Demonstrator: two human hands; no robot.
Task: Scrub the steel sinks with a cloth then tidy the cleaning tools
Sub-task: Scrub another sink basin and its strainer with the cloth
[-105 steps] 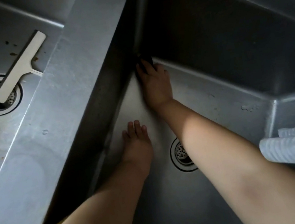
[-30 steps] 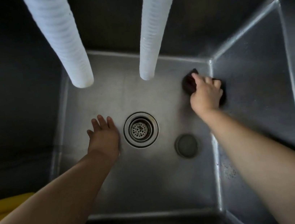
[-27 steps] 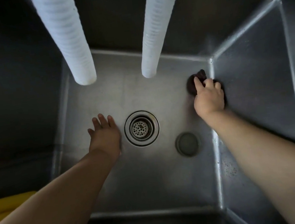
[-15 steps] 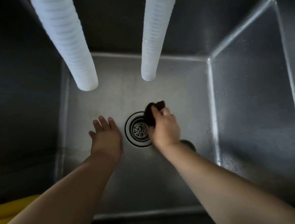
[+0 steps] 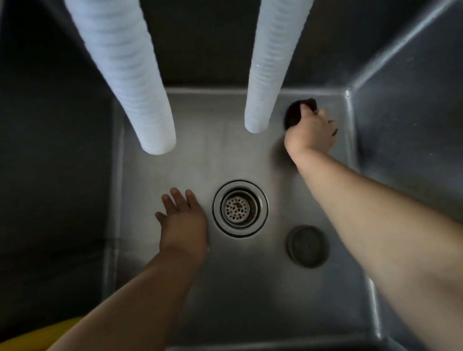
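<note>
Right hand presses cloth near sink far-right corner.

A single head-worn wide-angle view looks steeply down from close above into the steel sink, its drain near frame centre and both forearms entering from the lower edge.

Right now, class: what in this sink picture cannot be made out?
Head view only:
- Dark cloth: mostly covered by the right hand, which is blurred.
- Two white hoses: tops cut off by the upper edge.
- Sink left wall: in shadow.
- Left hand: palm hidden underneath.
</note>
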